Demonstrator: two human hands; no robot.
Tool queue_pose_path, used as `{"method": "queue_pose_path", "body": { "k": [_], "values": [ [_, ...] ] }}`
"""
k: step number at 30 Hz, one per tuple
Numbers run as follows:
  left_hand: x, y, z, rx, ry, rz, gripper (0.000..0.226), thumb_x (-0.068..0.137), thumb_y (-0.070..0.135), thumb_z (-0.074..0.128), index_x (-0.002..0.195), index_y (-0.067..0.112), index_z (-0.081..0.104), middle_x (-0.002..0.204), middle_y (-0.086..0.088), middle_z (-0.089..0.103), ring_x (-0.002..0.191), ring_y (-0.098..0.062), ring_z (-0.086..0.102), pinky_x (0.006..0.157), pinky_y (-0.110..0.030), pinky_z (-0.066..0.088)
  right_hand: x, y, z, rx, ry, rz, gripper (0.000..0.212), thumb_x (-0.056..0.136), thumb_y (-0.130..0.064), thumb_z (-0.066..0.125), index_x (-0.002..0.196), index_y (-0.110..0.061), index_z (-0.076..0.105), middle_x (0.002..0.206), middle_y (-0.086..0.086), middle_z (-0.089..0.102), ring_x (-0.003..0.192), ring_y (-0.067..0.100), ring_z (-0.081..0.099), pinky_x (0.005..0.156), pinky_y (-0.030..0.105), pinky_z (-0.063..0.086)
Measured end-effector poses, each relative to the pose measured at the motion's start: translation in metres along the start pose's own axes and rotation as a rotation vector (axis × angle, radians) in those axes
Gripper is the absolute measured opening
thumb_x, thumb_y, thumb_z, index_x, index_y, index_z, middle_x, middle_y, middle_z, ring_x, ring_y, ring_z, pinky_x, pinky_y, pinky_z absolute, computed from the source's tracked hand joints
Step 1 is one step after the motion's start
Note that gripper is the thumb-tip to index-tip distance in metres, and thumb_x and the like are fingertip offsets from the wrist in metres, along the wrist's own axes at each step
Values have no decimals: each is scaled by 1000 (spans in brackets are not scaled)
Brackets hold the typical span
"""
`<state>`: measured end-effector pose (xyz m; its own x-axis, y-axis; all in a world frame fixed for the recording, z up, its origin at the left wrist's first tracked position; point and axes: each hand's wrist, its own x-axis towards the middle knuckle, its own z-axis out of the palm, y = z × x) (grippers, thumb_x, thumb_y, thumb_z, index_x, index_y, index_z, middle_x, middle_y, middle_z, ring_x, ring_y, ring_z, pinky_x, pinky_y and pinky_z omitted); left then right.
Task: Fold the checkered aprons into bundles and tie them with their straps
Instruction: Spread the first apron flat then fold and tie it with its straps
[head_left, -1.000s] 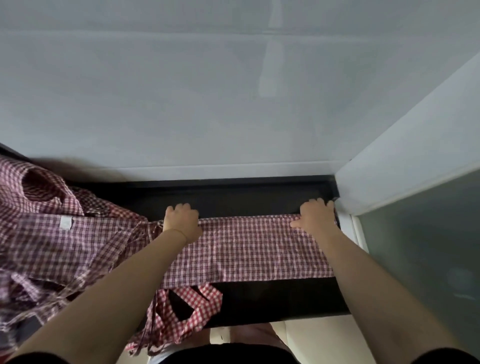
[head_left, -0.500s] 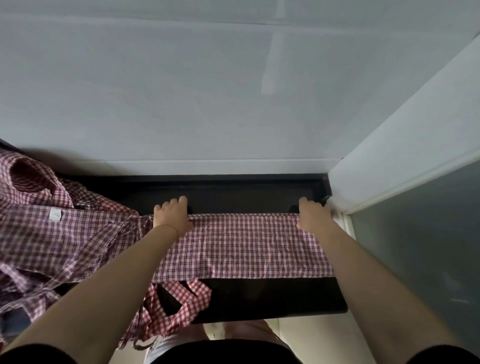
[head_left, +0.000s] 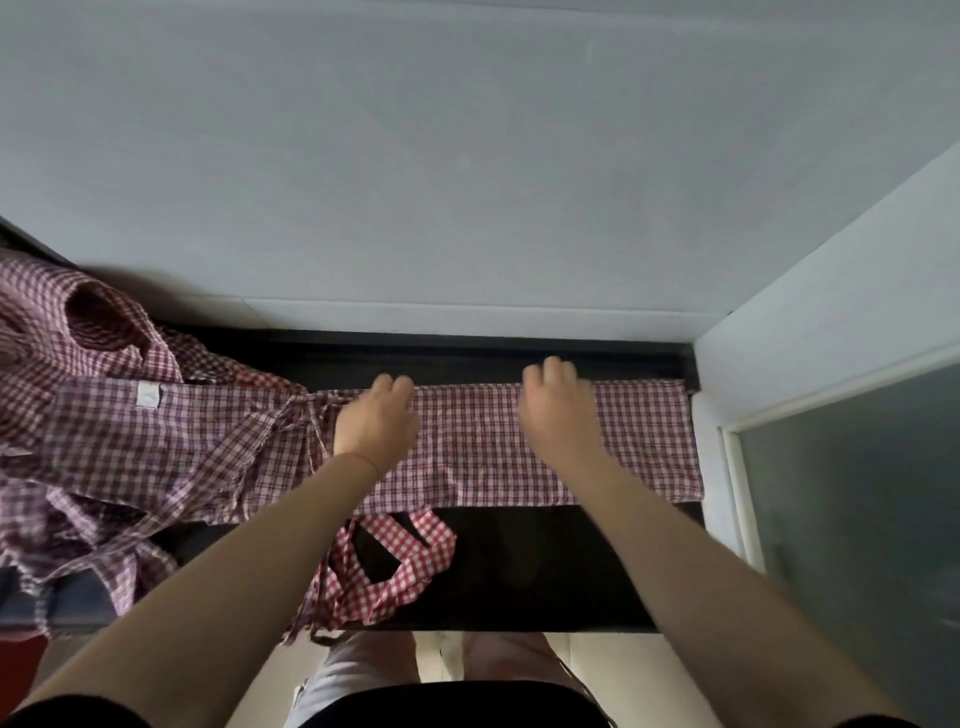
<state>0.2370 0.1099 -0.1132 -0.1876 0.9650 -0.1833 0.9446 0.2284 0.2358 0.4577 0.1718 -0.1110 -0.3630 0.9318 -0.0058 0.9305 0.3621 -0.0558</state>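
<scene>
No text, brand, number or sign can be read anywhere here. The only label in view is a small white tag sewn on the heap of checkered aprons at the left of the table; its face looks blank, and any print on it is too small and blurred to make out

apron: red-white check | table: black | wall: pale grey | apron pile: red-white check
</scene>
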Motion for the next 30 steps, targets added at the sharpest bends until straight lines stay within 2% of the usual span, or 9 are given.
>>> {"method": "queue_pose_path", "body": {
  "k": [3,5,6,9,13,20,25,28,30],
  "values": [
    [-26,1,21,-3,-45,51,28,98,34,41,120,20,50,123,-2,49,106,-17,50,88,-34,48,-20,-65,22,226,-3,-64,25,97,-20,51,120,-10,56,118,8,57,107,22,56,89,36,51],
    [-39,-2,34,12,-105,32,47,101,40,31,143,21,39,152,-7,35,140,-25,32,115,-47,28,-33,-95,41,320,-23,-76,37,101,-24,41,132,-8,53,138,13,53,131,28,48,107,44,44],
    [-43,-6,39,18,-141,31,54,102,43,26,152,23,27,162,-7,19,150,-28,15,120,-51,13,-39,-101,49,341,-50,-69,43,103,-27,36,138,-8,50,147,14,48,141,28,40,114,46,38],
    [-48,-28,50,63,-220,82,72,98,66,19,157,35,-8,164,4,-21,150,-30,-23,116,-59,-13,-53,-91,67,270,-119,-82,51,107,-36,28,153,-16,36,162,7,28,152,23,17,122,49,20],
    [-39,-43,56,180,-269,153,92,83,86,12,150,39,-29,156,5,-41,144,-33,-34,115,-64,-14,-60,-27,79,114,-182,14,60,105,-54,19,159,-29,8,167,-3,0,153,16,-8,124,47,3],
    [-30,-44,58,229,-272,194,97,79,89,11,150,37,-29,156,2,-41,144,-34,-34,116,-66,-9,-74,75,74,51,-94,387,66,102,-53,14,159,-21,10,167,6,8,154,25,4,123,46,5],
    [-30,-41,52,236,-330,193,96,81,87,13,150,37,-30,156,1,-41,145,-35,-33,115,-66,-10,-53,73,60,103,-143,680,65,106,-39,22,158,-6,4,166,18,5,153,31,5,124,49,8],
    [-27,-34,38,169,-373,191,84,90,78,20,155,38,-15,161,4,-28,149,-32,-24,116,-63,-8,-28,22,42,59,-94,536,65,94,-22,49,152,-5,25,161,19,20,151,34,15,121,46,6],
    [-24,-37,22,25,-325,207,65,99,57,34,157,35,14,166,2,-2,153,-29,-6,120,-59,1,-21,-25,34,107,-50,338,47,91,-19,54,137,-11,46,147,14,42,142,31,35,119,44,21]
  ]
}}
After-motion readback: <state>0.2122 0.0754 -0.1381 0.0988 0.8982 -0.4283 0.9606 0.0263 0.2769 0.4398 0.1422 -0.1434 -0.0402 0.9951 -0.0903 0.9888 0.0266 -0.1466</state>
